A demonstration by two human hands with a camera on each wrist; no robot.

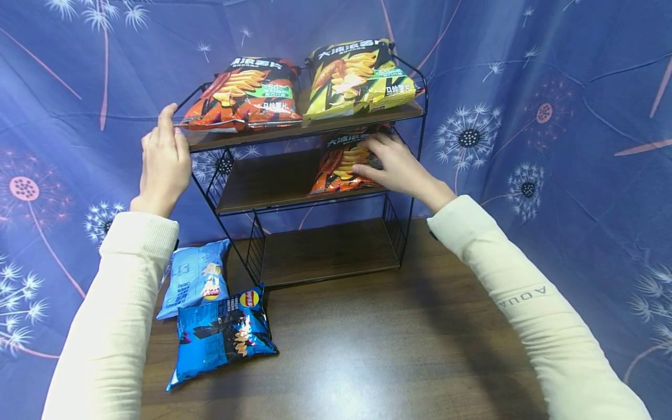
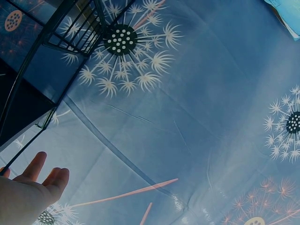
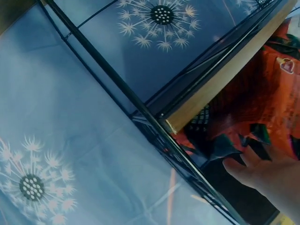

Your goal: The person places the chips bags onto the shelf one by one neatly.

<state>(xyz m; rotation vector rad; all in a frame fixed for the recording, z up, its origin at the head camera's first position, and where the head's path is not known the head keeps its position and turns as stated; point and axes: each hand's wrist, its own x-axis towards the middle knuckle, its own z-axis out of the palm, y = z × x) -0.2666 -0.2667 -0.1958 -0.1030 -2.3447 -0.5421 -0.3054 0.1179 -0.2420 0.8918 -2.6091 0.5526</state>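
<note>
My left hand (image 1: 167, 160) rests at the top left corner of a three-tier shelf rack (image 1: 307, 133), fingers touching its edge. In the left wrist view, the fingers (image 2: 35, 166) are loosely extended beside the black wire frame. On the middle tier lies an orange-and-black bag of potato chips (image 1: 341, 169). My right hand (image 1: 394, 163) grips that bag near its right side, thumb on the front, partly covering it. In the right wrist view, the fingertips (image 3: 251, 157) meet the bag's edge. Some right fingers are hidden.
Above, the top tier bears another orange chip bag (image 1: 247, 96) and a yellow one (image 1: 357, 81). Left of the rack, a light blue bag (image 1: 196, 280) and a dark blue bag (image 1: 210, 335) lie on the wooden table (image 1: 409, 344). A patterned blue curtain (image 1: 541, 111) hangs close behind.
</note>
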